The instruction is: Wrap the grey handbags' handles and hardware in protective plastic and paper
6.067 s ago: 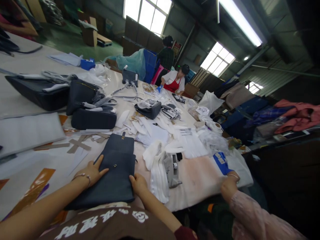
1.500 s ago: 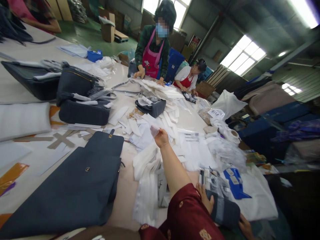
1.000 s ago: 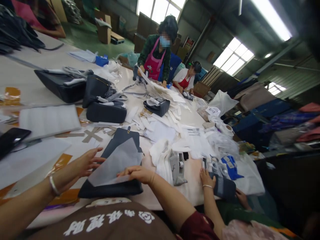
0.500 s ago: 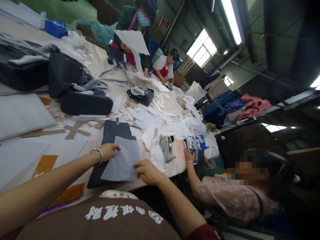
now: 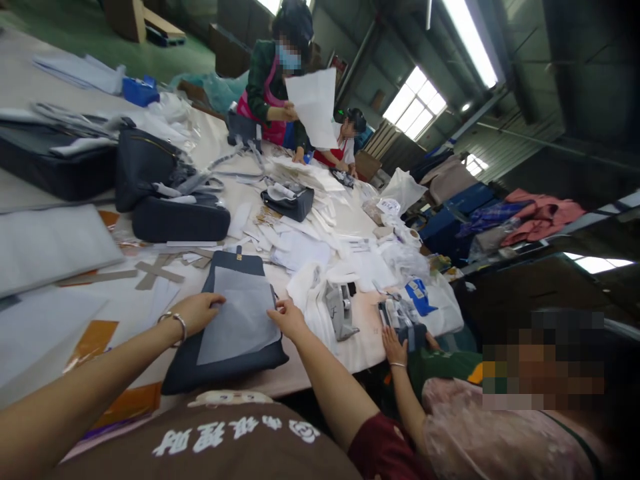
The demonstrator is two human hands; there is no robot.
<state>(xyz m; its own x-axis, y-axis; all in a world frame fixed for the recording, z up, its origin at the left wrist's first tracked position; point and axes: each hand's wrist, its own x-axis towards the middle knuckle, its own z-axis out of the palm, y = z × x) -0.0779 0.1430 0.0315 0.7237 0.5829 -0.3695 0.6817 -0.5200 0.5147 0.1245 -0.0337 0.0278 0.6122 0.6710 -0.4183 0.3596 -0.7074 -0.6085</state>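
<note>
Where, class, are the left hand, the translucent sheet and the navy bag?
left hand [image 5: 197, 313]: head view, back of the hand.
translucent sheet [image 5: 239, 325]: head view, its middle.
navy bag [image 5: 225, 367]: head view, its lower part.

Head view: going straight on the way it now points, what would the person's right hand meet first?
Right hand: the edge of the grey sheet on the navy bag, perhaps touching it; depth is unclear.

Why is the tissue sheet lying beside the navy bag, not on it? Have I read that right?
No: the sheet lies on the bag, not beside it, as the head view shows. The left hand and right hand are at its edges.
</note>
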